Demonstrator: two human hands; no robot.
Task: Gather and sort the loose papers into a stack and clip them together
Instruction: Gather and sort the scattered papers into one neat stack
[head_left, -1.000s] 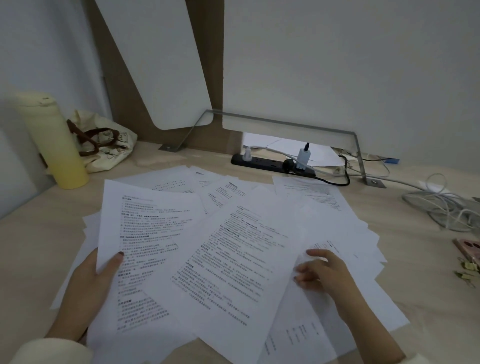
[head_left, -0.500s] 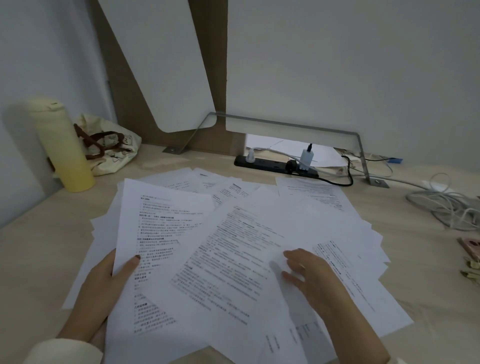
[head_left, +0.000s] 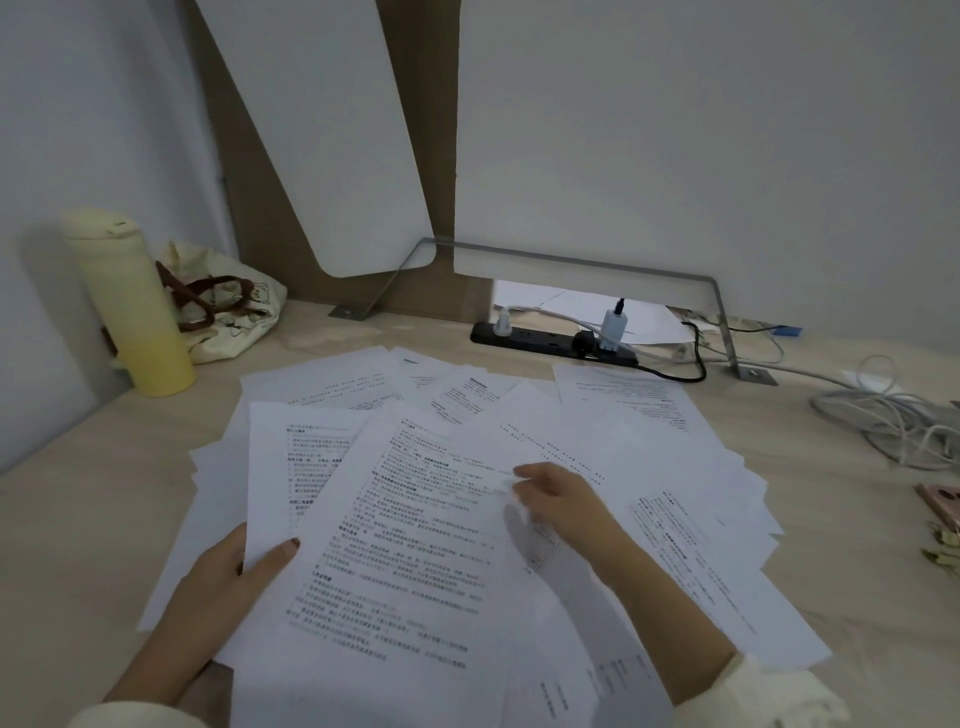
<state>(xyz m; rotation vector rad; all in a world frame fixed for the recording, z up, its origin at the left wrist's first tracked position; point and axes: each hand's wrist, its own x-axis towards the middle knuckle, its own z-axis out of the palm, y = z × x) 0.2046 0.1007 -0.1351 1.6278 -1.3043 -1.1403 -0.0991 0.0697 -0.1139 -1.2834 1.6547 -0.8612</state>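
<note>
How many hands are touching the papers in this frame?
2. The left hand pinches a sheet at the lower left, thumb on top. The right hand rests on the papers in the middle, its fingertips blurred. No other hand shows.

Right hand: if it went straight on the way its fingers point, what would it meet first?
Only more paper: the right hand points up-left over the top sheet, then the back sheets. Past them, likely the bracket foot, though depth is unclear.
</note>
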